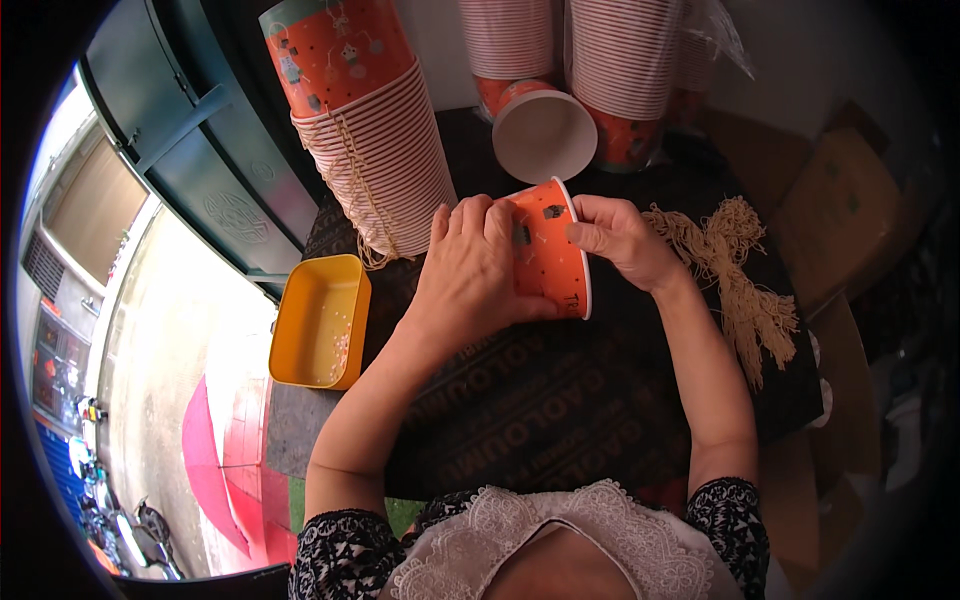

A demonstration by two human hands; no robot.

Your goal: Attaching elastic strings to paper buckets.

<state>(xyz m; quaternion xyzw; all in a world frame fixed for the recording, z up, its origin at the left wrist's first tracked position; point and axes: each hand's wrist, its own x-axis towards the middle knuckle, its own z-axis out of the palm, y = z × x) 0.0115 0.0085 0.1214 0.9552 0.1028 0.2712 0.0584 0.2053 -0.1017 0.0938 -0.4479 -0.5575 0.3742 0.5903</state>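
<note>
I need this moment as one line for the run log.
left hand: holds orange cup sideways | right hand: touches its rim | nearby: cup stack, yellow container, beige string bundle

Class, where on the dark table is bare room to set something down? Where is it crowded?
Bare table lies between the left forearm and right forearm, nearer than the held cup. It is crowded behind, with cup stacks and a loose cup, and at right, with the string bundle.
</note>
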